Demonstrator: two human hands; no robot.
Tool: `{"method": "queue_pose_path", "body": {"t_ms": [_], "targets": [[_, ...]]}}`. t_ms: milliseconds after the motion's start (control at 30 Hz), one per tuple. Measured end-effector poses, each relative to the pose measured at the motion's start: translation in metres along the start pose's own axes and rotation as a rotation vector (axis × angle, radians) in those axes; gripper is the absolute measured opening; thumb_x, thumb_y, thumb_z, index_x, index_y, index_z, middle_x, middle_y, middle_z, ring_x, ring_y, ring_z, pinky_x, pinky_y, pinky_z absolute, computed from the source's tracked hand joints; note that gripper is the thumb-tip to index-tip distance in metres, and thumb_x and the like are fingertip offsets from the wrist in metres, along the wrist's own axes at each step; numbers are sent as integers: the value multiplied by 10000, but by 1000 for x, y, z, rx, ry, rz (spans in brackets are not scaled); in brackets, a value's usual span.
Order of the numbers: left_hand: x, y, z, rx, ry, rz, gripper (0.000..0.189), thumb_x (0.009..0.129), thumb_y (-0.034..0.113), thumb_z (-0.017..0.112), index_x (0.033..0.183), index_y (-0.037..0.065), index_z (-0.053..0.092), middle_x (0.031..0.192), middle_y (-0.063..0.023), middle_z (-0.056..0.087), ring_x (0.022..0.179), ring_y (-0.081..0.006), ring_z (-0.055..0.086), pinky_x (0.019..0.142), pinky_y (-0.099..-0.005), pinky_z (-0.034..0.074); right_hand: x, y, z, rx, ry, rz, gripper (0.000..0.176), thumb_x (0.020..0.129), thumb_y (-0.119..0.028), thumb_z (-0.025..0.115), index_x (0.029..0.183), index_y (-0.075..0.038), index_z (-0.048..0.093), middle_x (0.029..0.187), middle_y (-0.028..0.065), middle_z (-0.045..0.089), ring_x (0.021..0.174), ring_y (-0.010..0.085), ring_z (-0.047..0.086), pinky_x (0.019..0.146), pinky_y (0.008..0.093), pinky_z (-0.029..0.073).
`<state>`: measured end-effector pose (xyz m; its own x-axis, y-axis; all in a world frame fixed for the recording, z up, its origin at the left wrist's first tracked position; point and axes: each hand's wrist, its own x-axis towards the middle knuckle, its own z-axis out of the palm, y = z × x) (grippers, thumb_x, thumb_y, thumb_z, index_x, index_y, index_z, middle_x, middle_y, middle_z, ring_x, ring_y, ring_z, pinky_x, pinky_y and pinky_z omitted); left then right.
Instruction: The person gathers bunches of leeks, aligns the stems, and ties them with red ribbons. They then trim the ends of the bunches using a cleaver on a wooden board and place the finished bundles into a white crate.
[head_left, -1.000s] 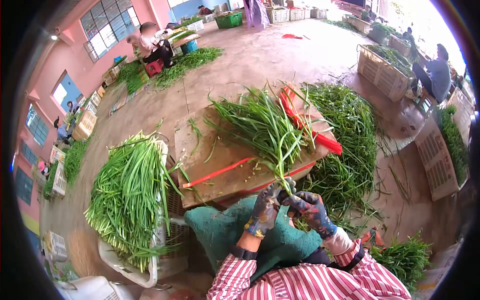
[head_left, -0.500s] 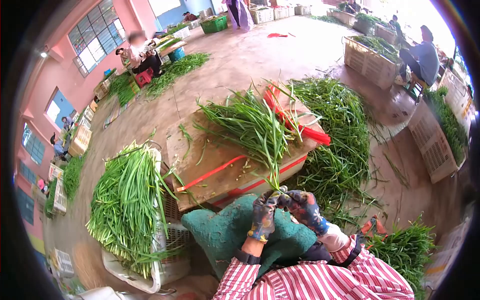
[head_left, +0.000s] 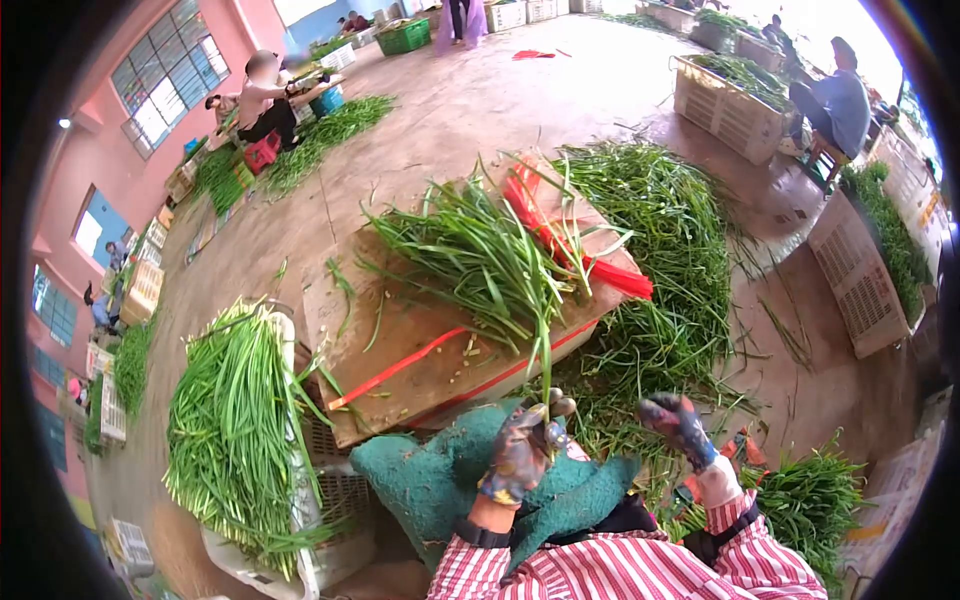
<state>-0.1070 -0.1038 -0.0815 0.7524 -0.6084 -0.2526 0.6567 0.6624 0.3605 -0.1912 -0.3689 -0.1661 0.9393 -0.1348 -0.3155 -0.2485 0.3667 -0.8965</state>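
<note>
The left hand, in a dark flower-printed glove, is clamped shut on the pale root ends of a few long green stalks, thumb and fingers pinched together at the very base. Held there, the leaves can trail forward onto the flat brown wooden board, so the hand seems to carry only the ends. The right hand, in a matching glove, hangs apart off the board's near right corner with its back to the camera. Whether its fingers close on anything cannot be told.

The stalks run up into a loose fan of leafy green stems lying across the board, roots towards the person, probably so that each can be taken by its base. On the board's near half lies a thin red plastic strip. At its far right edge is a bundle of red strips, in easy reach of either hand. Just below the board's near edge a teal cloth covers the lap, likely as padding or to keep off dirt.

Left of the board, a white plastic basket holds aligned green shoots, stacked all one way. Right of the board an untidy heap of greens sprawls on the concrete floor. Well beyond the board, other people sit among crates.
</note>
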Motion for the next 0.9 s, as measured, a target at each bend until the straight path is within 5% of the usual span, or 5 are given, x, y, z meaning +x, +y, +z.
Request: {"method": "queue_pose_path", "body": {"t_ms": [167,200,367,567,900], "targets": [[-26,62,71,-227,-292,179,255,828,52,490,1079,20,514,967,-123,567,707,-152,524,590,-286,460,50,-115,80,-915,308,-447,293,840,-327,524,807,-46,597,696,113,585,644,231,565,602,347,430],[-34,74,87,-183,-351,320,230,811,39,499,1039,21,524,892,-107,561,654,-128,476,557,-262,394,61,-133,89,-1022,303,-514,343,847,-370,487,808,-58,623,631,0,577,543,112,502,530,248,406],[-45,92,95,-271,-378,520,256,759,67,545,1014,44,537,785,-36,526,577,-83,359,555,-241,310,141,-119,90,-253,24,-186,278,821,-291,583,795,-15,599,622,48,599,494,109,543,454,222,425],[-10,35,25,-324,-150,187,330,786,266,623,1059,86,582,534,72,370,465,-36,285,492,-195,265,142,-101,90,-250,77,-155,242,817,-277,590,746,-46,602,585,2,561,455,69,474,419,206,357],[1,20,13,-322,-49,40,212,878,191,489,975,37,598,520,49,385,436,-50,288,466,-215,255,129,-116,102,-51,159,-97,295,818,-334,591,748,-47,598,616,12,571,438,61,464,400,193,339]]}}
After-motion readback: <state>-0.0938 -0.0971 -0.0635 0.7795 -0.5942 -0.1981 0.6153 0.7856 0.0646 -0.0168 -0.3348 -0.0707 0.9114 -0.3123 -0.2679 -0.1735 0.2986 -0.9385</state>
